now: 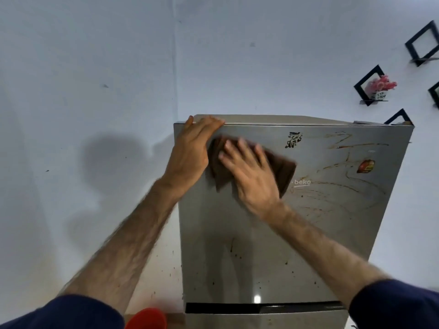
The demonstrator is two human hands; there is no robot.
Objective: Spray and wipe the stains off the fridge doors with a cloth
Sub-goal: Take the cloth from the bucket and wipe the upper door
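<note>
Right hand [249,172], fingers spread, presses brown cloth [285,169] flat against stained fridge door [308,233]; left hand [192,148] grips its top corner.

Pale blue wall [118,55] fills the view, soft shadows [114,157] at nine o'clock. Black diamond shelves [369,85] hang at two o'clock, one holding pink flowers [382,84]. Something red [146,319] sits at six o'clock.

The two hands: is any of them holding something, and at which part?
The right hand presses flat on the middle of the brown cloth. The left hand grips the fridge door at its top left corner.
</note>
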